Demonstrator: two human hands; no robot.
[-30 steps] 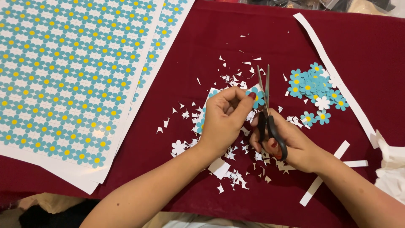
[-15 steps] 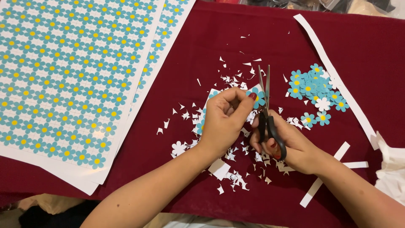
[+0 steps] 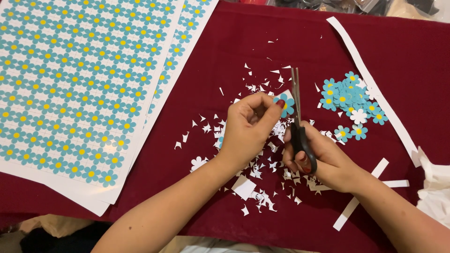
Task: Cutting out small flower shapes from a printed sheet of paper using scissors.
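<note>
Both hands up close together, mid-snip

Left hand (image 3: 246,129) is curled palm-down, thumb and fingertips pinched right by the other hand's knuckles. Right hand (image 3: 323,157) sits just beside it, fingers wrapped tight and closed, both forearms angling in from the bottom edge.

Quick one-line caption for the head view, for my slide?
Left hand pinches a blue paper flower while right hand works black-handled scissors over white scraps on maroon cloth.
</note>
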